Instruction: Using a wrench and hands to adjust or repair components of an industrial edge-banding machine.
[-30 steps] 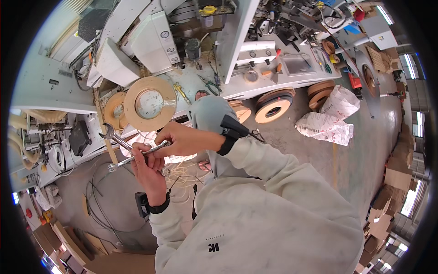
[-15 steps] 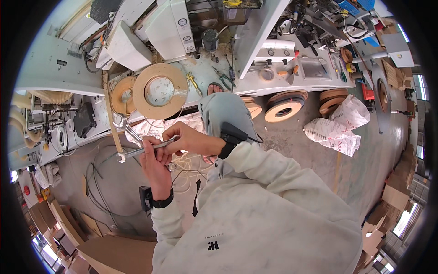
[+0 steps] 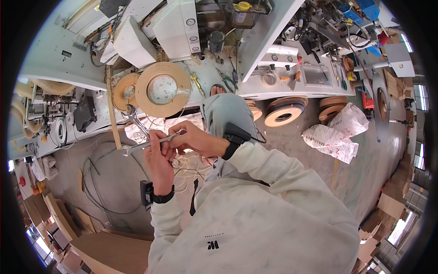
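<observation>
My left hand (image 3: 159,165) is closed around a large silver combination wrench (image 3: 137,122). The wrench's open jaw points up and away, and its ring end shows below my fingers. Crossing it is a second silver combination wrench (image 3: 139,147), jaw to the left and ring end to the right. My right hand (image 3: 194,138) pinches this second wrench near its ring end, its fingertips meeting those of my left hand. Part of both shafts is hidden behind my fingers. Beyond the hands, a large tan roll of edge banding (image 3: 146,101) leans at the machine.
Yellow-handled pliers (image 3: 197,84) and dark pliers (image 3: 226,80) lie on the white machine bed. More banding rolls (image 3: 284,117) and white printed sacks (image 3: 335,137) rest at the right. Hoses (image 3: 93,182) coil on the floor at left, near cardboard (image 3: 114,253).
The view has shifted slightly. The large wrench's jaw has swung a little upward, and my right hand has moved slightly to the right along the second wrench. Both hands keep their hold.
</observation>
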Motion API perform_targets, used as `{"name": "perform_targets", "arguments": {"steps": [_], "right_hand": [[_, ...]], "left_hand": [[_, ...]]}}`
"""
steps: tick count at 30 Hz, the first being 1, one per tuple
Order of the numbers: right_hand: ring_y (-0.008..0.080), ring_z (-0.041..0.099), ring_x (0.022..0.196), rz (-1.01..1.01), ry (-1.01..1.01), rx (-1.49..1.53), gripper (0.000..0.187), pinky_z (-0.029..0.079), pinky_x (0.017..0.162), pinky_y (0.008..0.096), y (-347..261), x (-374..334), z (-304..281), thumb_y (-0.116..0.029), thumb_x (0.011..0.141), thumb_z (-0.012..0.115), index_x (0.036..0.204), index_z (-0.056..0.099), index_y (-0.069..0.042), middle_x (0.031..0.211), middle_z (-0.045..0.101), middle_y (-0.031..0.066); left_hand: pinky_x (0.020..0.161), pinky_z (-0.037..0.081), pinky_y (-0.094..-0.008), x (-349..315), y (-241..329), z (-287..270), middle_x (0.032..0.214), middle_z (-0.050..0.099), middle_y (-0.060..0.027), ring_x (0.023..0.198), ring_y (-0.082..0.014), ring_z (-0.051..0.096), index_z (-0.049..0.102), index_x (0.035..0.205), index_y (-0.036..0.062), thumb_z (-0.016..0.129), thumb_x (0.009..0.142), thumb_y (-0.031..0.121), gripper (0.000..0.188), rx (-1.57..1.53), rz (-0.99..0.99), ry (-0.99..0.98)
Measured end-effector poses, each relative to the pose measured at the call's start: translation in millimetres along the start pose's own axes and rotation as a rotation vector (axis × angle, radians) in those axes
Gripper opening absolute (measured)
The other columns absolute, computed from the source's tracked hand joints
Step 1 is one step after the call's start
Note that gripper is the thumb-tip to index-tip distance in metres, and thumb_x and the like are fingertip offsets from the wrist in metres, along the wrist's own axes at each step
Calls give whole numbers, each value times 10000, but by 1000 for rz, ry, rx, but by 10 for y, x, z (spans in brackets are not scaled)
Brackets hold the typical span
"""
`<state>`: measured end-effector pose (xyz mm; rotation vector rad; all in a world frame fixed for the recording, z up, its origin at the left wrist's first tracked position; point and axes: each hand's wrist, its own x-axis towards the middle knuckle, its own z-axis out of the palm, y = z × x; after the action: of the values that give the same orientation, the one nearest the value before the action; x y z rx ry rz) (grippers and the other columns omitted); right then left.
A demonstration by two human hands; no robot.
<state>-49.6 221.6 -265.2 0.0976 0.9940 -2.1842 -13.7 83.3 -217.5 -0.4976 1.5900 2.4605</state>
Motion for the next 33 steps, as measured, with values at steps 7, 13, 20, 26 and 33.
{"name": "perform_targets", "arguments": {"steps": [7,13,20,26,33], "right_hand": [[224,589,645,-890,-67,-1532,247,482,602,364,-440,-280,85,-207,709,751,826,610,-42,716,562,68],[232,611,792,-841,-205,-1890,267,513,698,368,-455,-367,98,-286,736,736,815,620,-59,801,586,49],[239,626,768,-891,-166,-1882,271,517,663,373,-441,-387,31,-294,732,722,791,626,-48,774,603,57],[247,630,772,-860,-168,-1876,264,514,674,378,-458,-395,21,-285,731,722,785,636,-42,766,615,62],[255,634,788,-760,-173,-1905,240,517,705,375,-469,-404,16,-265,747,713,779,635,-40,781,632,72]], "left_hand": [[488,263,-197,-64,30,-92,663,358,60,554,-27,301,476,879,105,458,1073,276,259,-116,16,-167],[478,256,-172,-62,-8,-55,793,454,49,561,2,301,472,883,112,472,1066,253,231,-123,-17,-139],[490,230,-199,-40,-47,10,675,361,73,546,-8,258,498,858,91,470,1073,254,271,-109,-26,-130],[479,231,-198,-18,-79,6,661,361,81,546,-5,268,507,868,99,476,1072,260,262,-77,-23,-105],[477,240,-192,-29,-77,48,661,374,84,542,-2,290,511,873,104,473,1076,272,266,-65,-27,-94]]}}
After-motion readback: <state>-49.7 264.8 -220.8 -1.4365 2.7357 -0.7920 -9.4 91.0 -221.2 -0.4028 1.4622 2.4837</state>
